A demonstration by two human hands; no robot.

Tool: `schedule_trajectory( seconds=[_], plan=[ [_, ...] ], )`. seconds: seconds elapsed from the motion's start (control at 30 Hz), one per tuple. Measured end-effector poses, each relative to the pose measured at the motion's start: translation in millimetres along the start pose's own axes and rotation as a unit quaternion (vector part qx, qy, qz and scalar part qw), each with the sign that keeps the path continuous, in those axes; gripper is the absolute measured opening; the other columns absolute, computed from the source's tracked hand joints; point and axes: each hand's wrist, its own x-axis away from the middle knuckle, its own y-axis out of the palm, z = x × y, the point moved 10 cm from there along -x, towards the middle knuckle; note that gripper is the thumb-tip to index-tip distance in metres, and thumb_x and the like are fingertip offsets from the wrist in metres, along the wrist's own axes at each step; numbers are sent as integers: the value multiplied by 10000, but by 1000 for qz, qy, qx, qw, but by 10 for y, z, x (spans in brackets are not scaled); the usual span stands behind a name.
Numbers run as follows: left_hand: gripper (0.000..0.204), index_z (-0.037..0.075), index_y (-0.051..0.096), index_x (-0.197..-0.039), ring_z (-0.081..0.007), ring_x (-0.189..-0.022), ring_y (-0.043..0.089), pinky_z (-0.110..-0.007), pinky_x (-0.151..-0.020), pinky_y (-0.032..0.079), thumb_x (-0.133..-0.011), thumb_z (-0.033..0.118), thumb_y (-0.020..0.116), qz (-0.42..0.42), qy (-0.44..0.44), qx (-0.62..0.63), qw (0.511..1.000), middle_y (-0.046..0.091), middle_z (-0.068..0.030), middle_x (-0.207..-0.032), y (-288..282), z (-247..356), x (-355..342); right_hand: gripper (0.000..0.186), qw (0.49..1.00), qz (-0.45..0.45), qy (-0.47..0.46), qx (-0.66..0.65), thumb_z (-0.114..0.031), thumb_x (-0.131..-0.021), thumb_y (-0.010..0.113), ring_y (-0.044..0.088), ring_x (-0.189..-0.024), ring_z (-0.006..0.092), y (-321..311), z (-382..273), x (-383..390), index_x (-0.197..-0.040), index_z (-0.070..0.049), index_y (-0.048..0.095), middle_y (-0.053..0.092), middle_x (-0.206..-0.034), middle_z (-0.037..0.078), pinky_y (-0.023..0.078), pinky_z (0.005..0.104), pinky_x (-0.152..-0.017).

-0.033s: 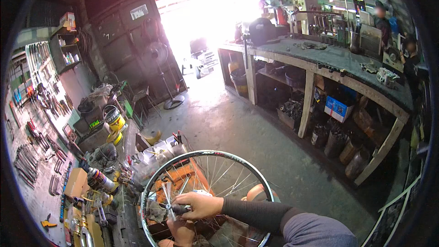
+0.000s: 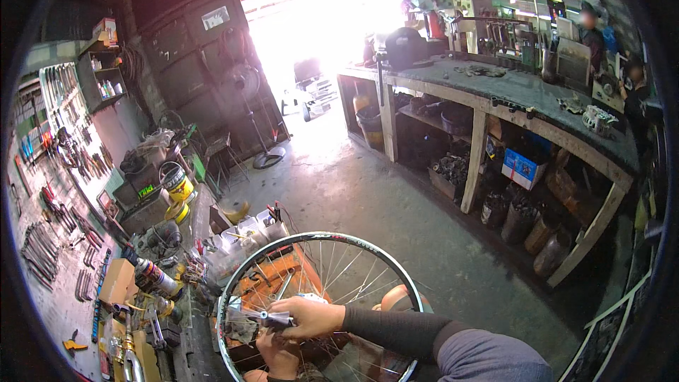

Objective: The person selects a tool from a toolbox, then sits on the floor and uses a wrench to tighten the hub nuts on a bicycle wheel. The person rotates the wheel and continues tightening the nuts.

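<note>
A person's right hand [image 2: 312, 317] wraps its grip around a dark cylindrical part [image 2: 281, 319] over a spoked wheel [image 2: 325, 235] at six o'clock; whether the left hand [image 2: 279, 355], just below, holds anything cannot be told. Beyond, a dark-topped counter [image 2: 498, 86] stands at two o'clock.

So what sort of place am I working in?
Probably a repair workshop: wrenches hang at the left, a spoked bicycle wheel is before you, and a long workbench runs along the right.
</note>
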Motion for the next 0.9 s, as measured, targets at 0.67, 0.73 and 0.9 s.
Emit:
schedule_trajectory(
  seconds=[0.67,0.73,0.9],
  plan=[
    [168,37,676,-1005,-381,-815,730,-404,-705,557,-878,107,762,77,12,64,995,741,-150,-905,-52,96,29,343,996,62,-64,-11,-90,-851,772,680,-1029,390,-54,-27,-11,-1148,47,667,684,-1084,211,534,443,-923],
    [173,39,679,-982,-378,-783,721,-415,-696,557,-857,109,775,84,4,74,994,740,-138,-882,-71,137,-12,353,998,51,-43,-15,-98,-859,772,689,-1049,390,-59,11,-1,-1167,43,674,697,-1110,214,540,437,-935],
    [169,35,711,-981,-391,-792,739,-414,-710,567,-852,131,767,27,27,2,999,741,-135,-841,47,186,22,363,998,54,-43,-9,-108,-868,760,693,-1061,391,-102,57,12,-1186,47,676,705,-1127,217,545,428,-954]
  ],
)
